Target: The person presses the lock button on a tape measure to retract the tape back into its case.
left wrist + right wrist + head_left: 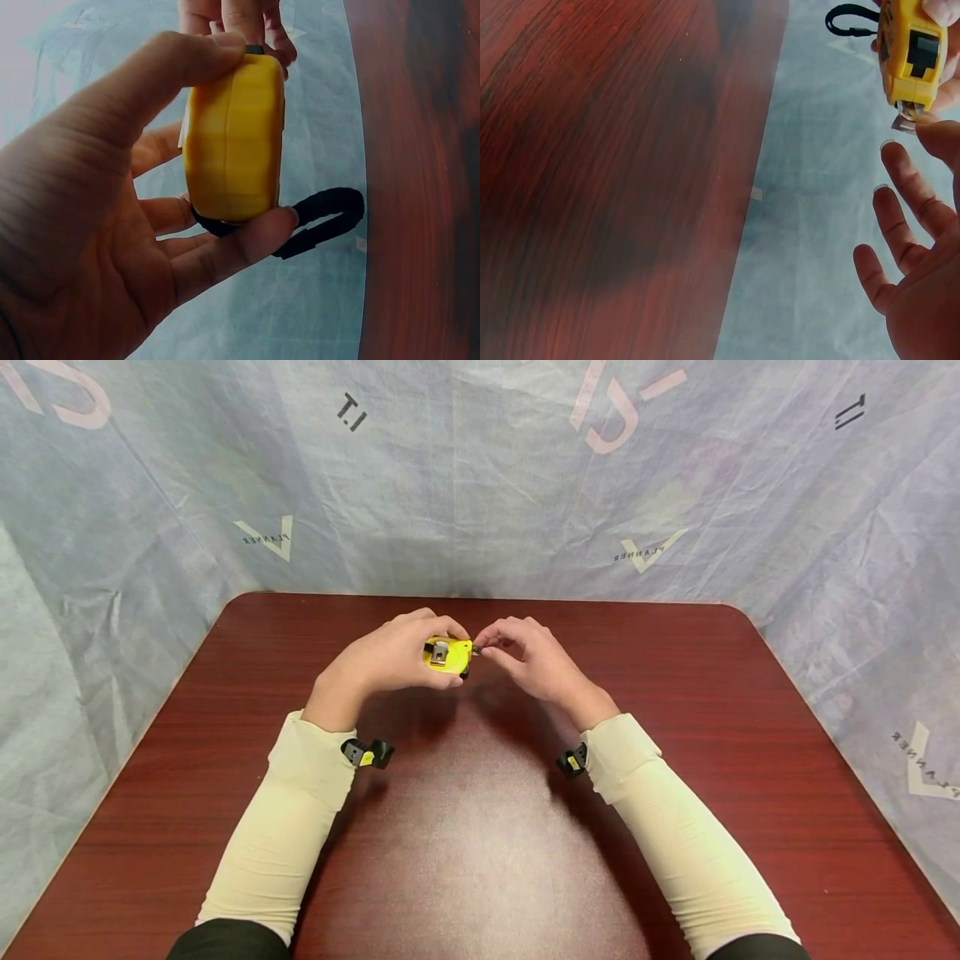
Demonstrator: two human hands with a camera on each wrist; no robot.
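Observation:
A yellow tape measure [456, 657] is held above the far half of the table, in the fingers of my left hand [386, 652]. In the left wrist view, the thumb lies on one end of its yellow case [236, 142] and a finger supports the other end. A black wrist strap [330, 201] loops from the case. My right hand [542, 662] pinches the metal end hook [904, 123] at the mouth of the case, thumb against it. The other right fingers are spread apart, and the index fingertip is partly hidden in the right wrist view.
The dark red wooden table [465, 860] has rounded far corners. Grey fabric sheeting [450, 485] with printed letters hangs behind it and at both sides. Small black wrist cameras sit on the left cuff [315, 768] and the right cuff [622, 756].

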